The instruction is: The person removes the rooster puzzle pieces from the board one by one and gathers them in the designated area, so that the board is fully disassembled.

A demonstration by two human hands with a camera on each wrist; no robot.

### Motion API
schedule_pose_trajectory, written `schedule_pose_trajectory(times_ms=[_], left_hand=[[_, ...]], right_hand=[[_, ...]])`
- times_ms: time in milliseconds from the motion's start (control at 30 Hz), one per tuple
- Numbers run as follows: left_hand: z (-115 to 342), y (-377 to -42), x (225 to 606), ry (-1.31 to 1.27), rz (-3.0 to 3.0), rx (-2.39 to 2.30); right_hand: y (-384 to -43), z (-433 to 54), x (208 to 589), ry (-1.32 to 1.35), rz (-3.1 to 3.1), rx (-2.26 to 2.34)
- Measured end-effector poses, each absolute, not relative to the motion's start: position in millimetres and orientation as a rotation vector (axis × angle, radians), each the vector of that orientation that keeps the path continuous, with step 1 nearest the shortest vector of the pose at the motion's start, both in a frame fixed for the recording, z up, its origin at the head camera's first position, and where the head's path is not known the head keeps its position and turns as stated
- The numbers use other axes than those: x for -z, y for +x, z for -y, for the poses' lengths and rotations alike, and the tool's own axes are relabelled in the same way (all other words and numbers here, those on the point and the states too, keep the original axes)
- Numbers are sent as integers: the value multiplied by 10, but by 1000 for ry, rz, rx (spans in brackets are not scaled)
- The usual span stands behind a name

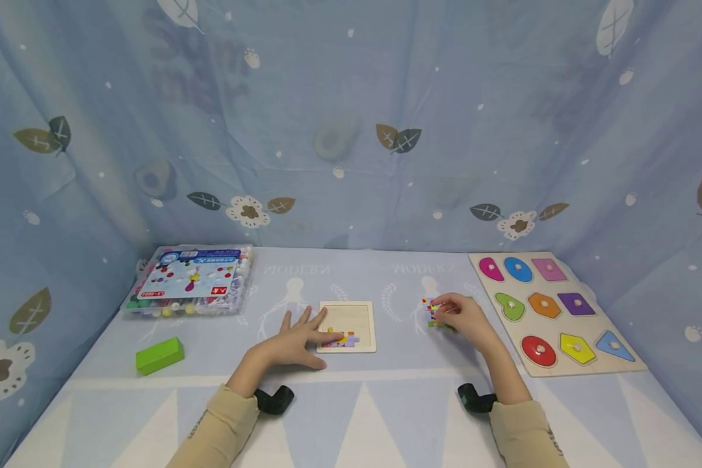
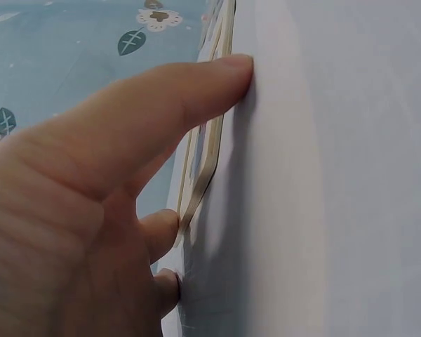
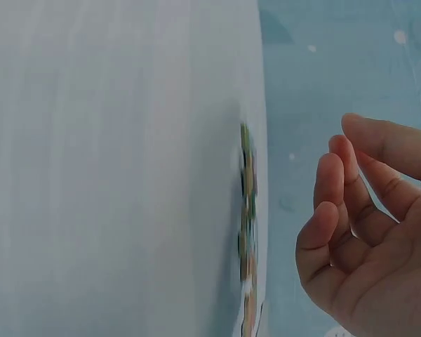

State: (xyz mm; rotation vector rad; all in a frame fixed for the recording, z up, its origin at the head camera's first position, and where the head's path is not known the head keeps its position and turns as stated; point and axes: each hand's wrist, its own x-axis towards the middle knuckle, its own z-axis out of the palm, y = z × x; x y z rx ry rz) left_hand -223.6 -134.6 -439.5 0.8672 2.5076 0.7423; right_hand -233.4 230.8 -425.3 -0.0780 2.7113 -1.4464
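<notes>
My left hand point(image 1: 292, 341) lies with fingers spread at the left edge of a small wooden puzzle tray point(image 1: 372, 325). One finger reaches over joined jigsaw pieces point(image 1: 350, 340) along the tray's bottom. In the left wrist view the thumb point(image 2: 196, 88) extends beside the tray's rim point(image 2: 209, 158). My right hand point(image 1: 465, 317) hovers over a cluster of colourful jigsaw pieces point(image 1: 429, 312), partly hiding them. The right wrist view shows these pieces point(image 3: 248, 210) edge-on on the table; the right hand point(image 3: 372, 217) is apart from them, fingers loosely bent, with nothing visible between them.
A clear plastic case point(image 1: 190, 281) of small coloured parts lies at the back left, with a green block point(image 1: 160, 355) in front of it. A wooden shape board point(image 1: 523, 335) with knobbed pieces lies on the right. A patterned curtain point(image 1: 351, 188) hangs behind the table.
</notes>
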Motion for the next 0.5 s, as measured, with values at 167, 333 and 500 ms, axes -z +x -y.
schedule_pose_trajectory(times_ms=[167,333,500], left_hand=[[1345,-2235,4400,868,-2510,-730],[1342,-2236,4399,846,-2525,-747],[1341,-2225,4393,821,-2549,-761]], right_hand=[[-2363,-2078,4252,-183,-2640,1497],[-2410,-1813,4278,-261,-2596,1522],[-2422,-1566,4281,-285,-2568,1524]])
